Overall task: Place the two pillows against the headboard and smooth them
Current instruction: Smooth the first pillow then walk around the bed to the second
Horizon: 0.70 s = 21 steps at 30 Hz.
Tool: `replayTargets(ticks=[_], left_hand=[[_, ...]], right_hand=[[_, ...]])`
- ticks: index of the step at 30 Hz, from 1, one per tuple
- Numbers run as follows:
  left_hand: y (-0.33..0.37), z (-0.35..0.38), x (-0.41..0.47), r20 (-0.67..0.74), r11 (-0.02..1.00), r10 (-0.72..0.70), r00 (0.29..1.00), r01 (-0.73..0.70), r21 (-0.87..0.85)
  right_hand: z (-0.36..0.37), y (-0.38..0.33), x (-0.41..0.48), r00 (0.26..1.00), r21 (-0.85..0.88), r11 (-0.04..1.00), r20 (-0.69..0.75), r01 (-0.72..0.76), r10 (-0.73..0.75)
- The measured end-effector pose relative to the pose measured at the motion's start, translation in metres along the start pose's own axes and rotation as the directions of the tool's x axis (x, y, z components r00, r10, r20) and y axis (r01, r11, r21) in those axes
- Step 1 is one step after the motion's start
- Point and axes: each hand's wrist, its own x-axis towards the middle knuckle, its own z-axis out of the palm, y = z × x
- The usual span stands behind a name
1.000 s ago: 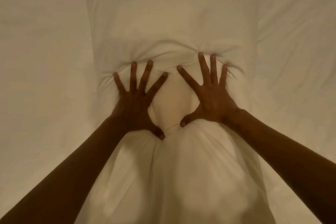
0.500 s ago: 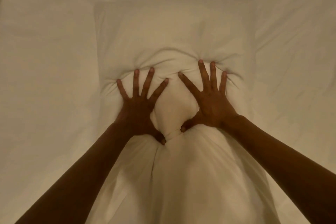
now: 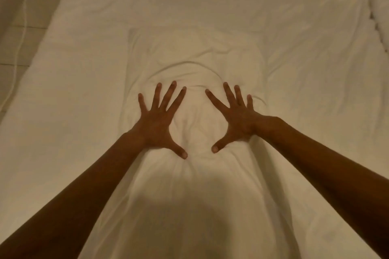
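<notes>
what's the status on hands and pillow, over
Left hand and right hand open, flat on pillow. Pillow creased at fingertips. No headboard in view. Nothing in the way.

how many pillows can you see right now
1: a white pillow lies mid-bed under the left hand and right hand, both spread flat. A second may be out of view.

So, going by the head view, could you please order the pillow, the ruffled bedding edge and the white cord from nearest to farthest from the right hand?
1. Pillow: directly under the right hand.
2. Ruffled bedding edge: far right, top corner.
3. White cord: far left, beyond the mattress edge.
</notes>
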Motion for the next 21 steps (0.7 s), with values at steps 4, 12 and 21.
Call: replayTargets(ticks=[4, 12, 21], left_hand=[[-0.005, -0.011, -0.008, 0.195, 0.999, 0.031, 0.98, -0.022, -0.048], [-0.002, 0.029, 0.016, 0.057, 0.999, -0.029, 0.998, 0.028, 0.015], [-0.001, 0.032, 0.018, -0.086, 0.99, -0.082, 0.993, 0.071, -0.119]], right_hand=[[0.005, -0.006, -0.015, 0.993, -0.038, 0.998, 0.109, -0.043, 0.047], [0.051, 0.006, 0.017, 0.972, -0.03, 0.998, -0.23, -0.052, 0.044], [0.05, 0.006, 0.027, 0.919, 0.041, 0.998, -0.39, -0.053, 0.065]])
